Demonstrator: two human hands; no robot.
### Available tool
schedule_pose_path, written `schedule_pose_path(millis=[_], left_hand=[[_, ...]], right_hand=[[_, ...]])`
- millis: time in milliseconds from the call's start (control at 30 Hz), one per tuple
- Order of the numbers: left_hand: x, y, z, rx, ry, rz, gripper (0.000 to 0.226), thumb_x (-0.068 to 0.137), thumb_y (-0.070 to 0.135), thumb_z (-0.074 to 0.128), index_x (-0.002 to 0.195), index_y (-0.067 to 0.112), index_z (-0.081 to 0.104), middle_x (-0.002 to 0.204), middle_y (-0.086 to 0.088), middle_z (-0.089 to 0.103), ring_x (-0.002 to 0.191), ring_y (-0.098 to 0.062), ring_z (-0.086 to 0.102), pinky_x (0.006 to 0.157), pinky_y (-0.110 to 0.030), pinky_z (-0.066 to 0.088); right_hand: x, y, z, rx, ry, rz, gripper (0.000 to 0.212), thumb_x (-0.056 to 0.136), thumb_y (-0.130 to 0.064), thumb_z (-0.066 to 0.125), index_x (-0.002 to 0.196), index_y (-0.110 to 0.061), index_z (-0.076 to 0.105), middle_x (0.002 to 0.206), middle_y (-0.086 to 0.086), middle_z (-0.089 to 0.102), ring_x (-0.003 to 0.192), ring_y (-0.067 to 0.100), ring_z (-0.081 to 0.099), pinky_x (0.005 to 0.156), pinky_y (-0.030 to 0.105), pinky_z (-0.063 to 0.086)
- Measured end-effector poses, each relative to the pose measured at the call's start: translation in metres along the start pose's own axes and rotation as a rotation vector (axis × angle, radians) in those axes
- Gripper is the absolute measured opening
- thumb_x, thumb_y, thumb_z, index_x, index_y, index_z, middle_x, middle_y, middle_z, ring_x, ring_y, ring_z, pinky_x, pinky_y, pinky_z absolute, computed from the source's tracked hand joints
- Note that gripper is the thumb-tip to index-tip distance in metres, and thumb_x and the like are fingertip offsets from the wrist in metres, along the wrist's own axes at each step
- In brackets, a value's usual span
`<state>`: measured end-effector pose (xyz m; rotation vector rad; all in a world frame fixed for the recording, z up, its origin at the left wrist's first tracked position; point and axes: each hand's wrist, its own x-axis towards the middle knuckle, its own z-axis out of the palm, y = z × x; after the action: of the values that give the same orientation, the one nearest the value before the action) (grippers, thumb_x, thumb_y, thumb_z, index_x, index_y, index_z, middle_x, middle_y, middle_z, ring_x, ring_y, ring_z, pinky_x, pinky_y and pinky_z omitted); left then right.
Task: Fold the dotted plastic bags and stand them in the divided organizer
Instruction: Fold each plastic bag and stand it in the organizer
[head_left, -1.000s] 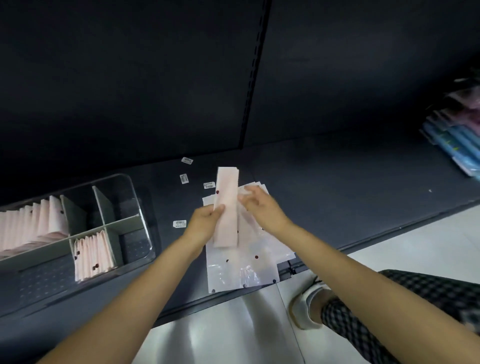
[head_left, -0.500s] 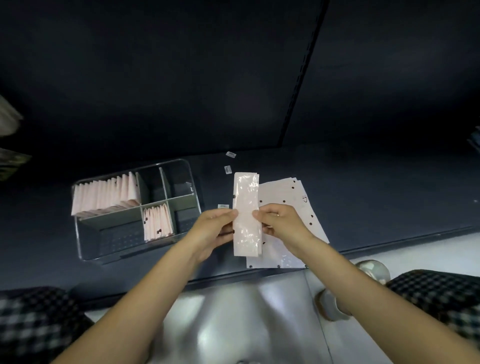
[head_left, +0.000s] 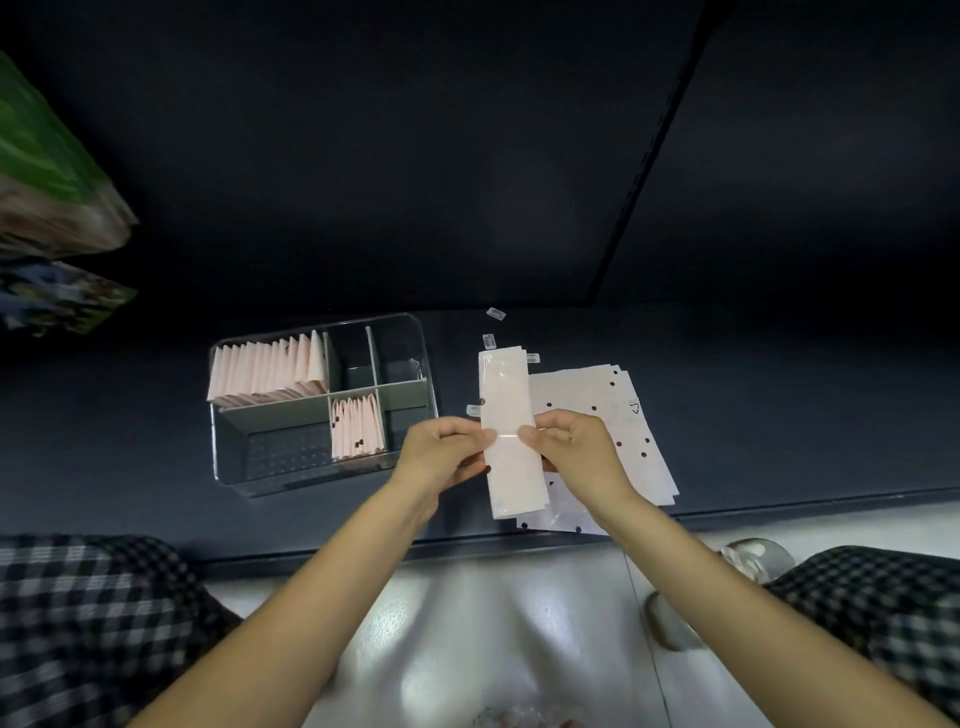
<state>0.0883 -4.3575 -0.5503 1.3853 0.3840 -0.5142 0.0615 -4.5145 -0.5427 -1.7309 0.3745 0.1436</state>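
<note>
Above the dark shelf (head_left: 779, 415), left hand (head_left: 441, 457) and right hand (head_left: 576, 452) both pinched the folded bag strip (head_left: 509, 405) at mid-length, fingers curled.

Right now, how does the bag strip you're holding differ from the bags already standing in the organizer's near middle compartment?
The held strip is long, folded only lengthwise, and pinched at its middle by the left hand and right hand above the flat bag stack. The standing bags are much shorter packets, upright on edge in the organizer, untouched. Both are pale pink plastic with dark dots.
</note>
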Motion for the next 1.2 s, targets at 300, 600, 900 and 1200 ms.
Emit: schedule_pose_path(millis=[300, 600, 900, 1200], left_hand=[[-0.010, 0.005, -0.010, -0.021, -0.096, 0.008, 0.001, 0.084, 0.005, 0.068, 0.083, 0.004, 0.067, 0.080, -0.005, 0.071, 0.066, -0.009, 0.068, 0.058, -0.019, 0.053], [-0.012, 0.017, -0.023, -0.084, -0.237, 0.088, 0.023, 0.088, -0.010, 0.053, 0.081, 0.005, 0.069, 0.088, -0.005, 0.069, 0.077, -0.013, 0.068, 0.066, -0.022, 0.056], [-0.013, 0.008, -0.016, -0.053, -0.175, -0.082, 0.018, 0.088, 0.024, 0.064, 0.088, 0.007, 0.070, 0.079, -0.008, 0.072, 0.066, -0.014, 0.069, 0.061, -0.024, 0.056], [-0.006, 0.000, -0.015, 0.220, 0.005, 0.322, 0.024, 0.088, 0.003, 0.062, 0.071, 0.018, 0.070, 0.073, -0.003, 0.069, 0.071, -0.019, 0.063, 0.071, -0.035, 0.053]], right_hand=[[-0.008, -0.012, 0.003, 0.093, -0.147, 0.029, 0.011, 0.090, -0.005, 0.059, 0.086, -0.001, 0.067, 0.085, 0.011, 0.071, 0.070, 0.013, 0.070, 0.063, 0.019, 0.055], [-0.007, -0.017, -0.004, 0.313, -0.250, 0.022, 0.023, 0.090, 0.004, 0.053, 0.085, -0.009, 0.070, 0.080, 0.004, 0.072, 0.075, 0.013, 0.069, 0.063, 0.020, 0.053], [-0.006, -0.014, -0.002, 0.117, -0.200, -0.151, 0.025, 0.089, 0.007, 0.051, 0.080, -0.008, 0.069, 0.063, -0.007, 0.067, 0.064, 0.006, 0.063, 0.061, 0.016, 0.051], [-0.004, -0.006, 0.018, 0.033, -0.221, -0.038, 0.019, 0.095, -0.015, 0.052, 0.091, -0.009, 0.069, 0.077, -0.001, 0.068, 0.071, 0.010, 0.065, 0.063, 0.021, 0.054]])
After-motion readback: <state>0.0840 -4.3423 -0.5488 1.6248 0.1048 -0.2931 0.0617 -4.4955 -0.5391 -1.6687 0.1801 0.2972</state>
